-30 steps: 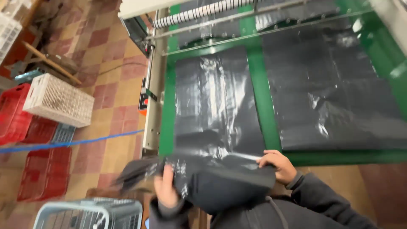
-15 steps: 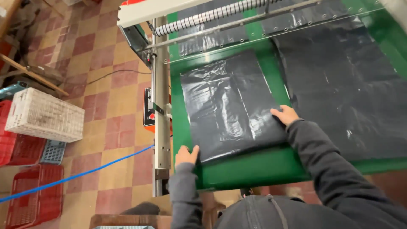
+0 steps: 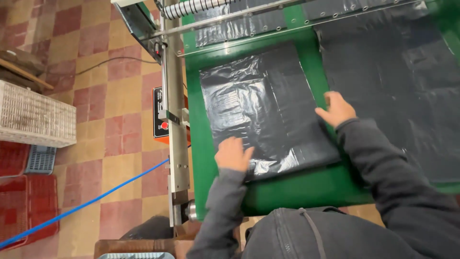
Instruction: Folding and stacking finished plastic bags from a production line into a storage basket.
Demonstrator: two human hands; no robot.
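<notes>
Head view, hidden: your hood point(image 3: 306, 230) and sleeves are covering the near edge of the green belt point(image 3: 306, 187); the second black sheet point(image 3: 402, 86) is running off the right edge, and the roller point(image 3: 201, 7) is being cut off at the top.
Hard to make out: your right fingers are blurring slightly, so the exact grip is unclear.
Left hand: your left hand point(image 3: 233, 153) is lying flat, fingers spread, pressing on the near left corner of the bag stack point(image 3: 263, 110).
Right hand: your right hand point(image 3: 337, 109) is resting open, fingers loosely spread, on the stack's right edge; it is pinching nothing that shows.
Bag stack: it is lying flat on the belt between your hands, slightly skewed, just beside the second sheet.
Containers: a white crate point(image 3: 33, 117) is standing on the tiled floor at left, its contents not showing; red crates point(image 3: 24, 206) are lying below it, partly cut off, with a blue-grey one point(image 3: 40, 159) between.
Floor: a blue hose point(image 3: 86, 204) is crossing the tiles toward the machine frame point(image 3: 175, 120).
</notes>
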